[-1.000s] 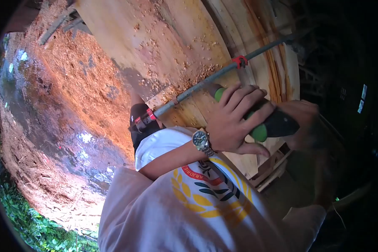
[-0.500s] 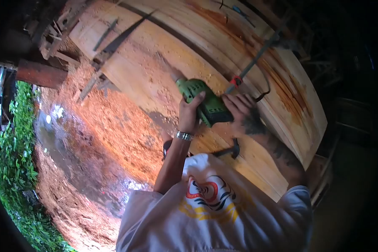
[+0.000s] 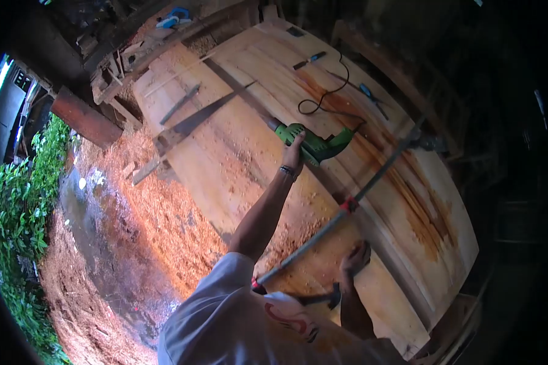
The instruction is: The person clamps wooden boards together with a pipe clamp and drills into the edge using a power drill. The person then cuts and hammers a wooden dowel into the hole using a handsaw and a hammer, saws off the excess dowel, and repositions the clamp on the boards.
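Tip blurred, a green power drill (image 3: 316,146) filled the outstretched left hand (image 3: 293,153); near the grey-and-red bar clamp (image 3: 310,238) was the right hand (image 3: 355,260), grip unclear.

The single camera looks out from the person's head, forward and steeply down over the shirt (image 3: 219,322), which sits nearest along the bottom edge. Its wide, curving view takes in the wooden boards (image 3: 210,155) in the middle and foliage (image 3: 18,188) farther off at left.
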`<act>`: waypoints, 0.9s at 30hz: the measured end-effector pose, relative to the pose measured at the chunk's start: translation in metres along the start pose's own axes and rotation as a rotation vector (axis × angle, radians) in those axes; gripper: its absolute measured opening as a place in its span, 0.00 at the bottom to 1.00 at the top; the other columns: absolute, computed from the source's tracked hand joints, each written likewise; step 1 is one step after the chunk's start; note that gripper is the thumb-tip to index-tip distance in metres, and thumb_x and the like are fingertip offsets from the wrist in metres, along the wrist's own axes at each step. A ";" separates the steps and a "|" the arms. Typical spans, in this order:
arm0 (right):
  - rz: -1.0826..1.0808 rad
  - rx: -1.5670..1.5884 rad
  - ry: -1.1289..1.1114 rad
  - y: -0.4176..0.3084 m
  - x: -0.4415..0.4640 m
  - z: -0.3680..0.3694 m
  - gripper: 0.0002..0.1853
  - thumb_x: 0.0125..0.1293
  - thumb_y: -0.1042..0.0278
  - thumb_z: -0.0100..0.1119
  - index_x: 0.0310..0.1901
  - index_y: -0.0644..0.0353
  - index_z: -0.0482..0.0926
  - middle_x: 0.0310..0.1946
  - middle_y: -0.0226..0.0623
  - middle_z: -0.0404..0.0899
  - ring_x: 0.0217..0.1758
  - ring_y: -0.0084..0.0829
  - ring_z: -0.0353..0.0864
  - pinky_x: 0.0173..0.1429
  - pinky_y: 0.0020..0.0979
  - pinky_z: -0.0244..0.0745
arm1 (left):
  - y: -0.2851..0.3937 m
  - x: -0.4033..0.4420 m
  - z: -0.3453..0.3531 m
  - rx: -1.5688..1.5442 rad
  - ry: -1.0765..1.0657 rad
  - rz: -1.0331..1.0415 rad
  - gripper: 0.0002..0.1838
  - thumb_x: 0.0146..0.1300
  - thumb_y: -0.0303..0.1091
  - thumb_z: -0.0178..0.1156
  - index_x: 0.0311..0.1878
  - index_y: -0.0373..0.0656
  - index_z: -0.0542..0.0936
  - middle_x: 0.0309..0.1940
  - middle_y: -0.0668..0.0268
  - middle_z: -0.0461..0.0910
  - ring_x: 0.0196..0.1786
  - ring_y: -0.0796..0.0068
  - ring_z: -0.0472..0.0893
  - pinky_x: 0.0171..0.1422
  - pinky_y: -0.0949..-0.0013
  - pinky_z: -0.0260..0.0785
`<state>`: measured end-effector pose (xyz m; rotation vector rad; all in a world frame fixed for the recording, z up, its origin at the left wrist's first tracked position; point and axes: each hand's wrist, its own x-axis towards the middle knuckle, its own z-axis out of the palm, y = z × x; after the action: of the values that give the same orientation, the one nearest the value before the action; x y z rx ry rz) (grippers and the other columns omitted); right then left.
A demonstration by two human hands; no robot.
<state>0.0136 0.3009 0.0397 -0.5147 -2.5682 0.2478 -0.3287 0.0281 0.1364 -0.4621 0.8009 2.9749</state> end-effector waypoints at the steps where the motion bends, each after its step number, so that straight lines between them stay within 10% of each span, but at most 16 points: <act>1: 0.018 -0.014 -0.021 -0.011 0.003 -0.009 0.24 0.77 0.51 0.47 0.62 0.62 0.74 0.61 0.50 0.77 0.65 0.54 0.74 0.68 0.53 0.67 | -0.013 0.027 -0.007 0.076 0.018 0.049 0.23 0.63 0.34 0.73 0.57 0.39 0.76 0.48 0.65 0.83 0.49 0.69 0.83 0.55 0.63 0.78; 4: 0.054 -0.034 -0.118 -0.012 0.003 -0.011 0.25 0.77 0.52 0.44 0.66 0.62 0.70 0.66 0.50 0.72 0.70 0.52 0.70 0.69 0.56 0.62 | -0.024 0.061 -0.004 0.406 -0.055 0.264 0.22 0.61 0.31 0.73 0.57 0.39 0.78 0.47 0.65 0.83 0.49 0.70 0.83 0.55 0.64 0.77; 16: 0.152 -0.009 -0.196 -0.014 0.020 -0.025 0.24 0.72 0.59 0.50 0.65 0.61 0.72 0.66 0.47 0.71 0.70 0.50 0.69 0.71 0.55 0.59 | -0.076 0.163 -0.064 0.409 -0.166 -0.191 0.20 0.71 0.39 0.65 0.61 0.41 0.77 0.53 0.62 0.82 0.57 0.64 0.80 0.63 0.56 0.73; 27: 0.157 -0.005 -0.194 -0.009 0.015 -0.022 0.25 0.72 0.57 0.50 0.66 0.60 0.71 0.67 0.47 0.71 0.70 0.50 0.69 0.71 0.54 0.59 | -0.080 0.212 -0.094 1.227 0.240 -0.132 0.32 0.56 0.49 0.76 0.58 0.37 0.82 0.47 0.55 0.86 0.43 0.59 0.85 0.49 0.57 0.77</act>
<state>0.0099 0.3007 0.0678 -0.7274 -2.7177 0.3625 -0.4974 0.0398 -0.0415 -0.6852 2.1791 1.7688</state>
